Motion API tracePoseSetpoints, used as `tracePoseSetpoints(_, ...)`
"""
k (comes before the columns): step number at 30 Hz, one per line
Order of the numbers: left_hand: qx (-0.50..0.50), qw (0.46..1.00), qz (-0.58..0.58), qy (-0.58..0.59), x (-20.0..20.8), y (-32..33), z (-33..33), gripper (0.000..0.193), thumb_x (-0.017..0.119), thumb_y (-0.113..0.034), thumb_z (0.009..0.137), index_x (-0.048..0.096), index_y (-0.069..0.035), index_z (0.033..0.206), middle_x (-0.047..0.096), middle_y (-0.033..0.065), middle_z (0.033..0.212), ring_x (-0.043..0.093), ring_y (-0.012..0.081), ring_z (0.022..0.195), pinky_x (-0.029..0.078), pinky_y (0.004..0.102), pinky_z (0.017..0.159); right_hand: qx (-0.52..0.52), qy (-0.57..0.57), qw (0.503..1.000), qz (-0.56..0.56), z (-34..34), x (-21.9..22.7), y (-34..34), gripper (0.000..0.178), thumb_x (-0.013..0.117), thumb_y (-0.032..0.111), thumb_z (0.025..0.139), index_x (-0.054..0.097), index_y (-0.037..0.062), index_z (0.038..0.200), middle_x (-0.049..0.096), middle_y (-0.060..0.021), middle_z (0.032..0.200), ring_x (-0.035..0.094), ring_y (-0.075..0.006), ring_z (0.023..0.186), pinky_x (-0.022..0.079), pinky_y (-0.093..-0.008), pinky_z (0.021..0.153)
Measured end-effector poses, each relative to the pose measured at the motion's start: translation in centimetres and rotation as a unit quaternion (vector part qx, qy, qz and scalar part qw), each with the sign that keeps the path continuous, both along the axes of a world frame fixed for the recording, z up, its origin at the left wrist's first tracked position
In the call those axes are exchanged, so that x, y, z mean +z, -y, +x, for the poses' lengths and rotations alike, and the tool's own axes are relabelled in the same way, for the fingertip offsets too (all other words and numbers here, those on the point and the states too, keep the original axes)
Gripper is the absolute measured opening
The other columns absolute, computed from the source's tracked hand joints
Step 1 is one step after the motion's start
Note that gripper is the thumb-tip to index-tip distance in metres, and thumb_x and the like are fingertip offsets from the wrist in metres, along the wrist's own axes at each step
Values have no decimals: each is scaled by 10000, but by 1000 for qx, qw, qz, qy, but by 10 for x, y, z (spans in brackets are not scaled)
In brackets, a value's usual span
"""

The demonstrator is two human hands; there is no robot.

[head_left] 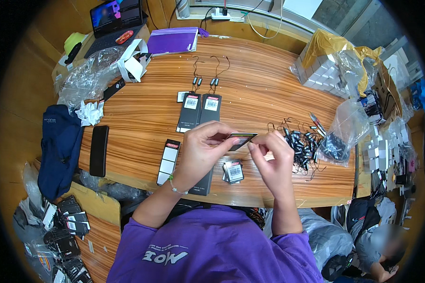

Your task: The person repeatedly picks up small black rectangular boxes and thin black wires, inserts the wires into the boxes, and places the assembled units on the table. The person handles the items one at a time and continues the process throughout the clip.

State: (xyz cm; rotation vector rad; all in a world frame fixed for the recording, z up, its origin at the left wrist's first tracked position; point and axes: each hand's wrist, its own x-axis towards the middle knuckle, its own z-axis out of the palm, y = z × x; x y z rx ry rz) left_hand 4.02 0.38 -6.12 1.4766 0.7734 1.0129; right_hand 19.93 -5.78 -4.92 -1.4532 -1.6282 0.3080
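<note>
My left hand (204, 145) grips a dark hang tag (243, 137) between thumb and fingers, tilted nearly edge-on above the table. At the tag's right end my right hand (275, 153) is closed in a pinch; whatever lies between its fingertips is too small to make out. Beyond my hands lie two stacks of dark hang tags (211, 104) with white labels and black cords. A strip with white labels (169, 160) rests left of my left wrist, and more dark tags (202, 185) show partly beneath it. Small label cards (233, 171) are piled between my forearms.
A heap of black hang-tag cords (301, 146) lies right of my right hand, near a clear plastic bag (337, 146). White boxes (321, 75) stand far right. A black phone (99, 151), navy pouch (59, 146), purple notebook (172, 40) and laptop (113, 28) occupy the left side.
</note>
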Motion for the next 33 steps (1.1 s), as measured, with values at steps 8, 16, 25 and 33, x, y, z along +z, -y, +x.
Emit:
tracePoseSetpoints(8,6,1000,6,-9,-3,-3,3,105,664,41,741,630,17,837,622,50,829,621,100,753,526,195,654,-20,77,996,50,-7,-2,-9,82,643,65,674,562,48,670,515,-65,638,489,-235,632,366,-349,582)
tracePoseSetpoints(16,2,998,60,-35,1,-2,3,98,668,35,733,646,20,827,619,57,807,618,100,721,526,196,628,-20,25,999,28,-8,-3,-9,82,633,51,671,553,40,661,473,-64,587,467,-226,586,358,-342,563)
tracePoseSetpoints(25,-14,985,147,-87,6,-4,2,120,678,-54,734,645,14,828,621,78,758,603,135,646,487,234,553,21,-65,998,-7,-1,-5,-14,56,626,37,694,581,8,710,520,-82,603,485,-189,559,384,-296,534)
tracePoseSetpoints(33,-30,967,214,-133,15,-4,1,93,685,-10,705,656,12,790,633,95,750,612,156,649,489,241,568,105,-453,872,-153,4,-20,-16,56,611,44,803,614,-8,782,590,8,690,495,-30,632,388,-177,562)
